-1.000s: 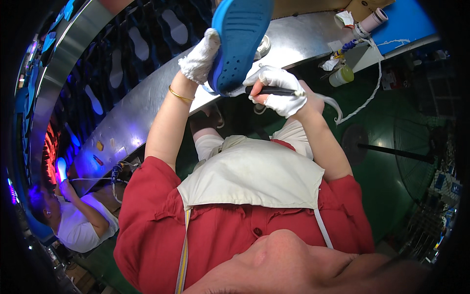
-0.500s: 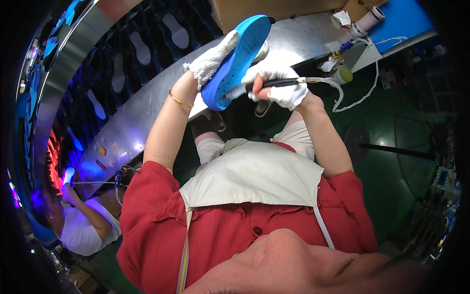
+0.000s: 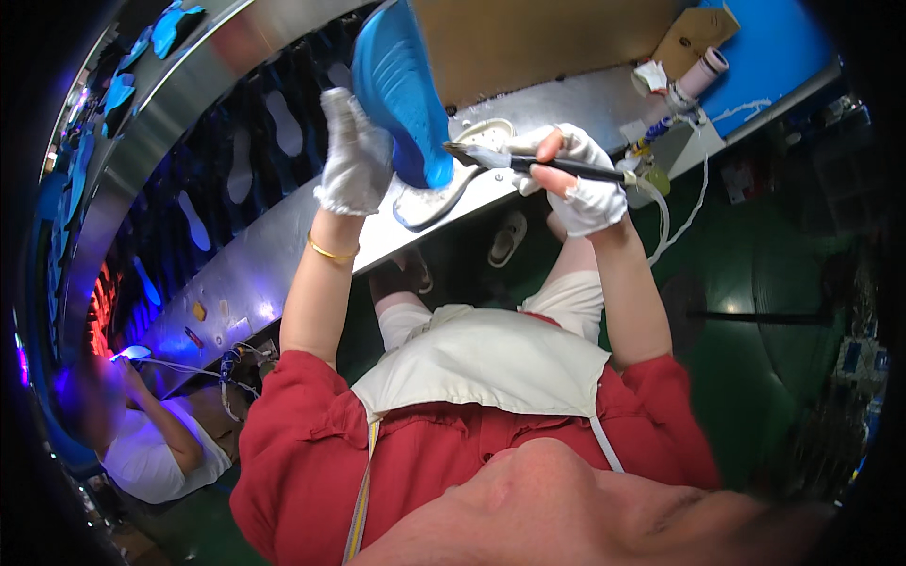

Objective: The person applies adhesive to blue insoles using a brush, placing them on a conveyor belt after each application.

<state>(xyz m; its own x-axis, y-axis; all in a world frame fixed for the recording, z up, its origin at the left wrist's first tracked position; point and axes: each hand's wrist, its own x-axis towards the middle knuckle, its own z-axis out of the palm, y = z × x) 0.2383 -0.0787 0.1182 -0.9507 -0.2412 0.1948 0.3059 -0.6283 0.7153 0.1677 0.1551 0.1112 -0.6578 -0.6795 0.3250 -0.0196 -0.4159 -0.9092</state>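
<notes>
The blue sole (image 3: 401, 90) stands tilted up above the bench, its upper end running out at the top of my view. I see it on the right side of the left hand (image 3: 357, 156), which wears a white glove and grips it from the left edge. From my end, 1 gloved digit points upward beside the sole; the other fingertips are hidden, so I cannot tell how they close behind it.

The fingers of the right hand (image 3: 571, 179), 2 of them bare at the tips, are closed on a black-handled brush (image 3: 576, 170). Its bristles point left at the sole's lower right edge; I cannot tell whether they touch. A pale hose (image 3: 664, 222) hangs from the handle's rear.

Below the sole, a pale footbed with a dark rim (image 3: 429, 204) lies on the metal bench (image 3: 585, 108), and a pale oval piece (image 3: 489, 131) rests just beside the brush. Farther out I have a cardboard box (image 3: 557, 47) behind, a pink roll (image 3: 703, 71) to the right, rows of soles (image 3: 283, 124) on the dark rack at left, and a co-worker (image 3: 160, 448) at far left near a glowing sole (image 3: 134, 352).
</notes>
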